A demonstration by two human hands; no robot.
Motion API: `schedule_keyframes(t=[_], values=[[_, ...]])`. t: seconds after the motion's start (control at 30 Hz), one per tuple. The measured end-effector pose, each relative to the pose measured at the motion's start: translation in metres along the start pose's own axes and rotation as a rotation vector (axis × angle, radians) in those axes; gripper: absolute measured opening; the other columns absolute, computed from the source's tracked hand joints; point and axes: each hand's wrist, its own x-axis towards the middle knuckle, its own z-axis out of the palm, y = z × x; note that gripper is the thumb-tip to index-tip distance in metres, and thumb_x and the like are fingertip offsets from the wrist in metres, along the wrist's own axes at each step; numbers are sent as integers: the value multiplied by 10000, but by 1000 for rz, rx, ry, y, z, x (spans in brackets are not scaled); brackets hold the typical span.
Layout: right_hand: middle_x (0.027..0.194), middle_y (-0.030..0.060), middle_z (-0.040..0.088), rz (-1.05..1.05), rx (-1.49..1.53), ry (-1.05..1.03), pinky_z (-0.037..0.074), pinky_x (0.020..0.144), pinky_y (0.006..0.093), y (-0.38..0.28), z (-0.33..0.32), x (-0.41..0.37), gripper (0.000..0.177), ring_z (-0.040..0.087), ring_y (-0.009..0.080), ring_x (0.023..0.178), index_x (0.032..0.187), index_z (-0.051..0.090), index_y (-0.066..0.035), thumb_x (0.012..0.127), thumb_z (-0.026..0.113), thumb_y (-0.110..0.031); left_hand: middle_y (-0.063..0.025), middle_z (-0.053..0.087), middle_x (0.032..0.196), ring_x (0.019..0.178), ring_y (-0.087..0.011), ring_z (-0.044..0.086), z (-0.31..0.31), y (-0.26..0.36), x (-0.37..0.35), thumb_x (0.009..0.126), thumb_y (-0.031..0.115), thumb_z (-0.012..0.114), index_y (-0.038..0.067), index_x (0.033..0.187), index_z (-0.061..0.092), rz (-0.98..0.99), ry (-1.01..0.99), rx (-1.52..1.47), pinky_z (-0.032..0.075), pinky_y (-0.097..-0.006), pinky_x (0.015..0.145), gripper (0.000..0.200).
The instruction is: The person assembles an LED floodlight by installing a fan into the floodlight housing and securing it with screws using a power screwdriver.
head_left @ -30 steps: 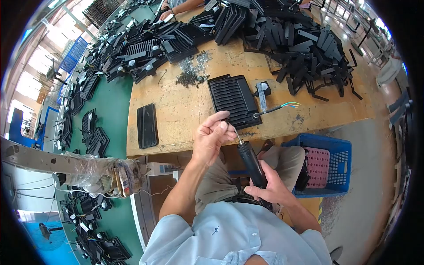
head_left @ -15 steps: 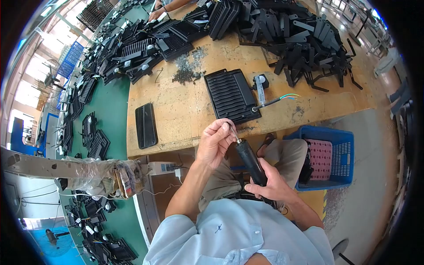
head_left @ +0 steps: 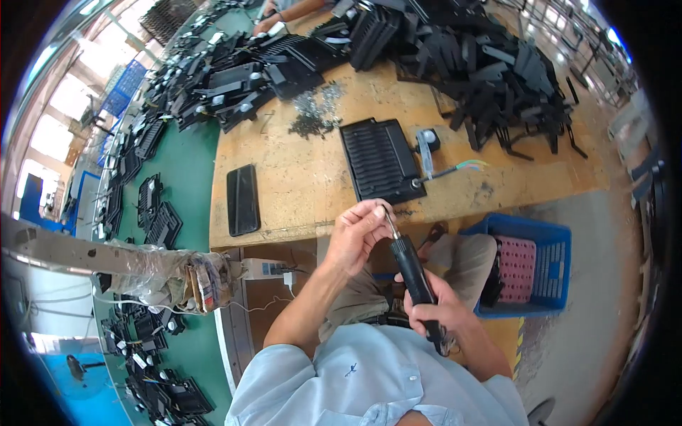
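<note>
My left grip [head_left: 359, 238] covers the tip of the screwdriver [head_left: 410, 268]; whatever sits pinched there is too small to tell. My right grip [head_left: 440, 312] hides the tool's lower end. Across the table [head_left: 305, 177], a co-worker's hand [head_left: 268, 25] is cut off at the top edge.

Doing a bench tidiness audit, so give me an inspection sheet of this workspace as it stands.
Surface: wooden bench, worn, stained.
Job's things: electric screwdriver held over the lap; finned black housing lies flat near bench edge.
Clutter: loose screws, bracket pile, stacked housings, phone.
Hands: left hand pinches the bit; right hand grips the screwdriver body.
Cables: housing lead with bared coloured wires; power strip under bench.
Surroundings: blue crate on floor; another person's hand at far end.
</note>
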Motion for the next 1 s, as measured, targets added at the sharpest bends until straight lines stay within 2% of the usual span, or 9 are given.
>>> schedule_keyframes(t=[0.13, 0.17, 0.27, 0.47, 0.7, 0.77, 0.8, 0.9, 1.0], values=[[847, 70, 644, -66, -452, 103, 532, 555, 310, 6, -1, 5, 669, 656, 152, 636, 1433, 430, -12, 893, 804, -135, -83, 719, 974, 865, -167, 709, 3, -8, -4, 1021, 127, 691, -4, 1100, 696, 96, 40, 46, 603, -314, 808, 154], [845, 81, 656, -174, -834, 235, 553, 616, 318, 15, -7, 7, 644, 677, 147, 687, 1366, 465, -22, 862, 837, -172, -87, 725, 977, 877, -177, 710, 4, -10, -4, 1023, 129, 691, -1, 1105, 702, 96, 55, 57, 593, -316, 829, 154], [837, 92, 674, -458, -1115, 521, 559, 664, 331, 20, 6, 19, 613, 691, 156, 730, 1284, 506, -31, 823, 873, -200, -88, 728, 983, 888, -178, 710, 12, -22, -5, 1033, 135, 681, 6, 1105, 702, 125, 134, -22, 589, -321, 850, 150], [771, 71, 681, -179, -781, 332, 549, 664, 345, 24, -1, 18, 548, 688, 173, 704, 1181, 538, -19, 811, 888, -221, -88, 736, 1026, 957, -188, 714, 12, -21, -6, 1057, 184, 654, 22, 1188, 676, 68, 22, -85, 577, -331, 905, 210], [753, 39, 660, -384, -884, 359, 530, 636, 312, 19, 8, 33, 549, 646, 127, 661, 1182, 538, -20, 805, 893, -204, -107, 748, 1104, 1011, -191, 706, 24, 9, -8, 1045, 201, 671, 0, 1251, 687, 143, 13, 74, 572, -345, 932, 288], [757, 35, 657, -369, -856, 344, 527, 635, 311, 19, 6, 30, 555, 640, 118, 665, 1193, 539, -16, 807, 893, -201, -103, 756, 1092, 993, -174, 705, 6, 30, 0, 1026, 192, 693, 13, 1217, 729, 313, 96, 424, 578, -342, 911, 264], [758, 33, 654, -368, -847, 338, 525, 636, 308, 19, 3, 29, 558, 636, 115, 667, 1199, 540, -15, 809, 892, -201, -60, 746, 1043, 903, -132, 671, -9, 47, 11, 998, 185, 728, 41, 1138, 770, 438, 166, 682, 543, -310, 808, 204], [761, 27, 645, -330, -798, 339, 520, 635, 303, 26, -6, 22, 561, 624, 107, 674, 1210, 541, -15, 813, 891, -202, -97, 761, 945, 813, -155, 679, -50, 113, 71, 927, 90, 729, 13, 1018, 779, 794, 356, 1308, 539, -312, 744, 129], [767, 24, 640, -257, -750, 363, 517, 635, 302, 31, -15, 15, 558, 618, 106, 680, 1209, 541, -17, 817, 889, -207, -137, 752, 922, 798, -221, 707, -82, 155, 122, 917, 102, 727, 18, 1007, 776, 729, 391, 1509, 554, -346, 745, 133]])
